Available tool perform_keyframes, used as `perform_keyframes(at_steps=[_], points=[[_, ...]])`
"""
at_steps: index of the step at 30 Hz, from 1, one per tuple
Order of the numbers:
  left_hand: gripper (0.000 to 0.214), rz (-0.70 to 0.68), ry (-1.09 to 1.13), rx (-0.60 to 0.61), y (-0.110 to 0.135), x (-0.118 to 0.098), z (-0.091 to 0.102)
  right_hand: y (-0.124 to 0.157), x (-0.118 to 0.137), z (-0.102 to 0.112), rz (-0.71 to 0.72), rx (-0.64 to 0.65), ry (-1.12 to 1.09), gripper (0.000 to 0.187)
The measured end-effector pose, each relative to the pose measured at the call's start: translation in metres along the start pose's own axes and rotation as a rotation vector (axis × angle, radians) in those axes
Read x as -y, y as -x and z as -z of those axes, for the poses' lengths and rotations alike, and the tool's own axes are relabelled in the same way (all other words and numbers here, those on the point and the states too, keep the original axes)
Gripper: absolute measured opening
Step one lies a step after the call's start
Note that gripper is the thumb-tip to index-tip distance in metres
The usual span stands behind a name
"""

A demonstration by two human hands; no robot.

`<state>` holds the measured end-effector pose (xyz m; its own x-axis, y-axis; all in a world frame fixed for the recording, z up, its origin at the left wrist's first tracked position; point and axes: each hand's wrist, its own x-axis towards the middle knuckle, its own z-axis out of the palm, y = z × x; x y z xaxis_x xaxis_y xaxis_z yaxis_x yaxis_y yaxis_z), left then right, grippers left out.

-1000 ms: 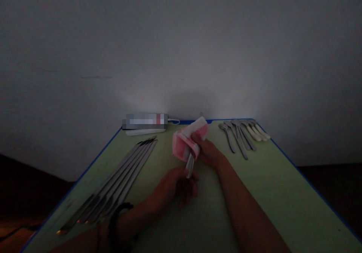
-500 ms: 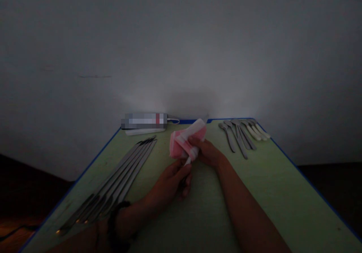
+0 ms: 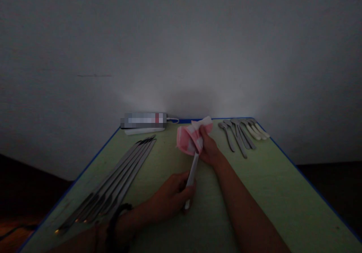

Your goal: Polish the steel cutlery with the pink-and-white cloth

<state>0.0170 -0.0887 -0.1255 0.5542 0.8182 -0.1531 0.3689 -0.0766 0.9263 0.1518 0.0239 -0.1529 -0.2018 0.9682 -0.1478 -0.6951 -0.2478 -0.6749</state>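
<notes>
**Cloth over one end of a utensil, both hands on it**

Mid-worktop (image 3: 283, 192), and both hands were busy with a single pale utensil (image 3: 192, 174). The left hand (image 3: 172, 192) was closed round its near end, fingers curled over the handle, with the tip poking out just below the fist. The utensil ran up and away at a slight tilt to the right hand (image 3: 208, 150), which was clamped on a pink-and-white cloth (image 3: 190, 139). That cloth was bunched over the far end, so what kind of head it carried could not be told. It was held just above the green surface, between the two side groups.

Off to the left lay a row of long metal pieces (image 3: 121, 177), side by side and angled toward the back. To the right, near the far corner, sat a cluster of spoons (image 3: 239, 136), some with pale handles. A flat box (image 3: 143, 121) rested at the back edge against the wall. The light was dim throughout
</notes>
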Motion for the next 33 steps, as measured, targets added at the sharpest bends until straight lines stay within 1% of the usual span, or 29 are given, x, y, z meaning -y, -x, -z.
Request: perform_keyframes(at_steps=[4,7,9,11,12,14,15,17,19,20,21,23,25,27,28,30,33], points=[[0.014,-0.043,-0.124,0.032,0.003,-0.005,0.000,-0.010,0.005,0.005,0.076,-0.155,-0.110,0.039],[0.019,-0.057,-0.110,0.065,0.004,-0.007,-0.001,-0.012,0.007,0.009,0.114,-0.177,-0.119,0.039],[0.021,-0.033,-0.046,0.057,0.004,-0.007,-0.002,-0.011,0.005,0.011,0.137,-0.153,-0.050,0.038],[0.023,0.030,0.054,0.003,0.002,-0.005,-0.004,-0.007,0.003,0.011,0.154,-0.063,0.140,0.036],[0.023,0.063,0.115,-0.034,0.000,-0.003,-0.005,-0.004,0.002,0.010,0.155,0.017,0.278,0.035],[0.025,0.106,0.246,-0.119,-0.004,0.003,-0.006,0.002,0.002,0.007,0.136,0.215,0.554,0.034],[0.026,0.115,0.302,-0.145,-0.006,0.006,-0.006,0.005,0.002,0.004,0.121,0.307,0.655,0.033],[0.029,0.123,0.377,-0.150,-0.010,0.013,-0.007,0.010,0.004,0.001,0.099,0.430,0.764,0.031],[0.028,0.115,0.419,-0.123,-0.012,0.017,-0.008,0.012,0.006,0.000,0.091,0.455,0.778,0.032],[0.026,0.099,0.438,-0.110,-0.013,0.018,-0.008,0.012,0.006,0.001,0.093,0.425,0.762,0.033],[0.023,0.077,0.455,-0.102,-0.013,0.018,-0.008,0.012,0.005,0.003,0.101,0.367,0.731,0.033],[0.020,0.037,0.474,-0.089,-0.013,0.018,-0.008,0.009,0.003,0.007,0.123,0.204,0.602,0.036],[0.022,0.021,0.463,-0.072,-0.012,0.016,-0.008,0.004,0.001,0.009,0.139,0.057,0.378,0.037],[0.025,0.009,0.436,-0.072,-0.010,0.016,-0.008,-0.001,0.001,0.008,0.151,-0.021,0.107,0.034],[0.026,0.002,0.424,-0.079,-0.010,0.016,-0.008,-0.003,0.002,0.006,0.158,-0.030,-0.011,0.031],[0.027,-0.012,0.417,-0.102,-0.009,0.018,-0.008,-0.005,0.004,0.003,0.162,-0.004,-0.165,0.028],[0.027,-0.005,0.455,-0.125,-0.010,0.020,-0.008,-0.005,0.008,0.001,0.149,0.058,-0.250,0.028]])
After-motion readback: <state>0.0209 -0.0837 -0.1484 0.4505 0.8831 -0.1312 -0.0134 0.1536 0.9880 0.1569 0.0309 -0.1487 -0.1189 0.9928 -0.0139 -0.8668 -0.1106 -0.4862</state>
